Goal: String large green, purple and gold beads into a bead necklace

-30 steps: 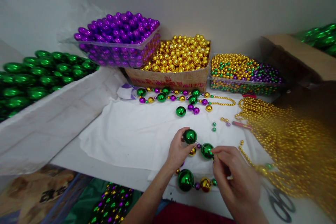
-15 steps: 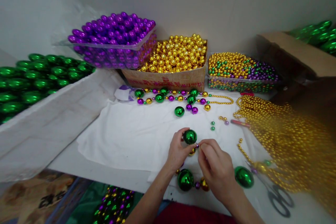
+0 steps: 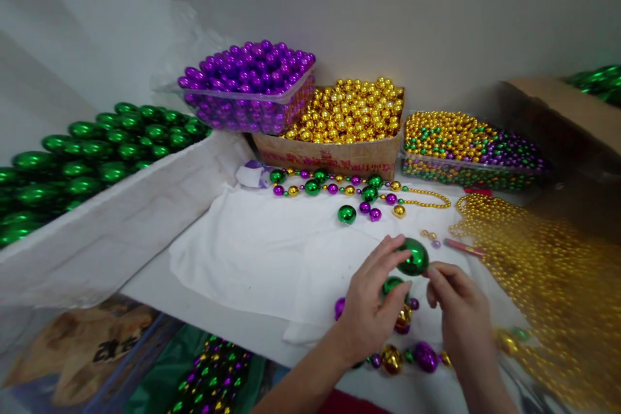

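Observation:
A large shiny green bead is up between my hands over the white cloth. The fingers of my left hand are curled against its left side. At its right edge, the thumb and fingertips of my right hand are pinched together; what they hold is too small to make out. Under my hands runs a bead strand with a second green bead, a gold bead and a purple bead; my left hand partly covers it.
Behind the cloth lies a finished-looking bead necklace. Beyond stand a purple bead bin, a gold bead carton and a small-bead tub. Gold bead chains heap at right; a white box of green beads is left.
The scene has shifted right and slightly down in view. Another large green bead is now between my hands, and the large one that lay right of my right hand no longer shows there.

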A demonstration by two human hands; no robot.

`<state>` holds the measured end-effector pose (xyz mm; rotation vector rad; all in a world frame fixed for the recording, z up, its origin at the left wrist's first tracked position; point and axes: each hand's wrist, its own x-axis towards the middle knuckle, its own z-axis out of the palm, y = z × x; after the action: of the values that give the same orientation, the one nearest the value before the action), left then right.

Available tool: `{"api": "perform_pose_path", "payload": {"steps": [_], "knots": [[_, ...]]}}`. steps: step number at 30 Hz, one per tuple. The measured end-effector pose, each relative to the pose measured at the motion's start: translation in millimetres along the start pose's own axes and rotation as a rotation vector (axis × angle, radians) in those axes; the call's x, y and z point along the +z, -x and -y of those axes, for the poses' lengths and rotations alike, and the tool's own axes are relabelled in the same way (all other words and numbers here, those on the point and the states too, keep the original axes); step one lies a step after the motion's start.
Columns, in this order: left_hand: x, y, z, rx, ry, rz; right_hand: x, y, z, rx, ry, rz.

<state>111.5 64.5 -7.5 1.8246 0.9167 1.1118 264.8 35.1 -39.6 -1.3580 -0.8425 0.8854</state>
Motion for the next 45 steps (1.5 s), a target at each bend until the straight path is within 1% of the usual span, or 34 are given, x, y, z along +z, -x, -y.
{"api": "perform_pose_path", "payload": {"steps": [1, 3, 4, 5, 6, 7, 9, 13, 16, 18, 21, 23, 24, 25, 28, 31, 32, 34, 37, 38, 39, 40, 41, 43, 44, 45], "knots": [[-0.5, -2.5, -6.6, -0.006, 0.053, -0.036, -6.7, -4.7, 1.0, 0.065, -0.119, -0.005], [-1.0, -10.6, -13.2, -0.045, 0.17, -0.171, -17.2, -12.9, 2.4, 0.137, -0.284, 0.027], [-0.8, -15.9, -13.7, -0.081, 0.236, -0.228, -20.4, -16.1, 2.9, 0.155, -0.31, 0.053], [-0.1, -21.9, -12.8, -0.128, 0.302, -0.257, -22.1, -18.5, 3.2, 0.166, -0.304, 0.08], [0.7, -27.9, -11.1, -0.175, 0.357, -0.255, -22.5, -20.4, 3.5, 0.17, -0.286, 0.099], [1.7, -33.7, -9.1, -0.214, 0.396, -0.228, -21.9, -22.0, 3.8, 0.172, -0.262, 0.12], [3.5, -43.1, -5.5, -0.244, 0.422, -0.169, -19.5, -24.9, 4.4, 0.169, -0.208, 0.158], [4.3, -51.6, -1.7, -0.189, 0.376, -0.171, -19.9, -31.3, 6.4, 0.107, -0.095, 0.209], [4.9, -53.3, -0.3, -0.142, 0.31, -0.15, -26.4, -31.8, 10.7, 0.053, 0.006, 0.198], [6.8, -54.3, 0.2, -0.109, 0.269, -0.118, -29.9, -29.5, 15.5, -0.018, 0.122, 0.172], [11.0, -56.2, -0.9, -0.069, 0.24, -0.076, -29.8, -26.1, 22.7, -0.186, 0.316, 0.165], [12.4, -58.0, -3.6, -0.057, 0.227, -0.056, -26.9, -26.1, 25.2, -0.271, 0.385, 0.186], [12.4, -59.0, -5.4, -0.055, 0.221, -0.05, -25.4, -26.6, 25.6, -0.28, 0.395, 0.187], [11.7, -60.2, -7.4, -0.054, 0.218, -0.051, -24.0, -27.4, 25.6, -0.263, 0.394, 0.183], [7.4, -64.3, -12.2, -0.079, 0.267, -0.084, -21.5, -29.0, 25.8, -0.142, 0.345, 0.196], [3.7, -67.4, -13.7, -0.132, 0.357, -0.116, -19.9, -27.4, 28.4, -0.078, 0.295, 0.285], [3.2, -67.8, -13.5, -0.148, 0.375, -0.12, -19.4, -26.4, 29.3, -0.06, 0.283, 0.296], [3.6, -67.4, -12.3, -0.179, 0.404, -0.124, -18.7, -24.3, 30.1, -0.013, 0.255, 0.248], [5.2, -63.7, -8.2, -0.236, 0.486, -0.124, -18.4, -21.3, 30.0, 0.07, 0.204, 0.076], [5.6, -61.5, -6.0, -0.249, 0.517, -0.104, -18.2, -20.0, 30.7, 0.091, 0.193, 0.019], [5.9, -58.9, -3.0, -0.253, 0.539, -0.059, -17.7, -18.4, 32.1, 0.105, 0.18, -0.027], [6.3, -55.8, 0.7, -0.245, 0.543, 0.015, -17.1, -16.5, 34.7, 0.11, 0.157, -0.062], [6.9, -52.3, 5.5, -0.225, 0.521, 0.114, -16.4, -14.3, 38.2, 0.115, 0.12, -0.085], [9.4, -44.7, 18.5, -0.169, 0.401, 0.325, -15.1, -9.9, 47.5, 0.128, 0.003, -0.091], [11.6, -41.0, 26.5, -0.147, 0.321, 0.406, -14.8, -8.1, 52.4, 0.145, -0.064, -0.078], [14.4, -37.6, 35.2, -0.135, 0.246, 0.458, -15.0, -6.8, 56.9, 0.17, -0.128, -0.059]]}}
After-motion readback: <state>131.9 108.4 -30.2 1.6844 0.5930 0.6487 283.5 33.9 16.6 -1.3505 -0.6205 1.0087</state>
